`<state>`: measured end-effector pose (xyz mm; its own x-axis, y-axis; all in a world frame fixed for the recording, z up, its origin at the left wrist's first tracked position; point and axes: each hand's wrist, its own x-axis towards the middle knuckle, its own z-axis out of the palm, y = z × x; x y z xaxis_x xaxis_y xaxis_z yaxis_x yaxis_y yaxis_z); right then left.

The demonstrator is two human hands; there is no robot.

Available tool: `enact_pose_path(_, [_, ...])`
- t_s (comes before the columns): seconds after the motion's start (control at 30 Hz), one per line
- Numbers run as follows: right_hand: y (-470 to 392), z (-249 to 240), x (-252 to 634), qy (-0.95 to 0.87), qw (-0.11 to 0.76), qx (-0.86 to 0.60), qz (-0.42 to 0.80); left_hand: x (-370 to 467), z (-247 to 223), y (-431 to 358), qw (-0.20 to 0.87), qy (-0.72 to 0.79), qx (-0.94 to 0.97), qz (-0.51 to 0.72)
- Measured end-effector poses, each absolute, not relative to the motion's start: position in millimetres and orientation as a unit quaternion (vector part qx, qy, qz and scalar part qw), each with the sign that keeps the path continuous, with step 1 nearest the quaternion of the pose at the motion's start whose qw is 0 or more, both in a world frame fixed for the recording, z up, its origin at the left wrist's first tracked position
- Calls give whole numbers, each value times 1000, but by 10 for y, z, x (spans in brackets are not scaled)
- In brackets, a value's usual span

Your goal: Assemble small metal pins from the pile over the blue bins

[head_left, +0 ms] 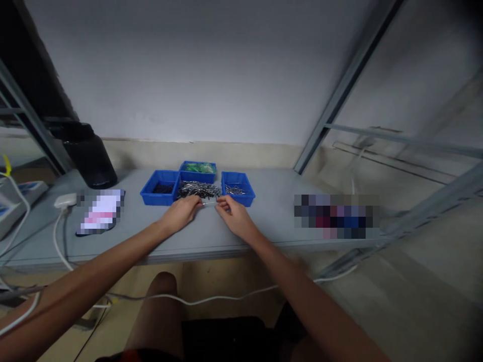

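A thin, silvery metal rod [209, 203] spans the gap between my two hands, low over the grey tabletop. My left hand [183, 211] pinches its left end, and the fingertips of my right hand [231, 212] are closed at its right end. Just behind them lies a pile of slim metal pieces [198, 188], some with dark parts. Left of the pile, a blue bin [151, 197] contains small dark pieces. Another blue bin [247, 199], by my right hand, holds loose silvery pieces. Behind the pile, a third blue bin [198, 177] contains green items.
A black bottle [92, 158] stands at the left rear. Nearer are a pixelated phone-like object [101, 213] and a white charger [66, 201] with its cable. Pixelated items [334, 215] lie on the right. Metal posts [339, 95] frame the grey table [211, 240] against a wall.
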<state>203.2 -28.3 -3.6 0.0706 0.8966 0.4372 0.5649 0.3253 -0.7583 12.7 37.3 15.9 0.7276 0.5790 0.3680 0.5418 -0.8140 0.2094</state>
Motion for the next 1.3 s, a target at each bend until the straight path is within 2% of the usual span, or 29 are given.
enact_pose_path(0.33, [-328,-1,2065,-686,465,-537,159,159,277,371,41,220,960,171])
enact_pose_path(0.8, [-364,25,2052,-685,433,-556,186,105,354,302,107,232,938,234])
enact_pose_path(1.03, [-379,38,2024,-674,454,-540,222,106,332,316,130,181,936,272])
enact_pose_path(1.3, [-428,86,2001,-711,414,-518,236,135,350,258,185,151,922,305])
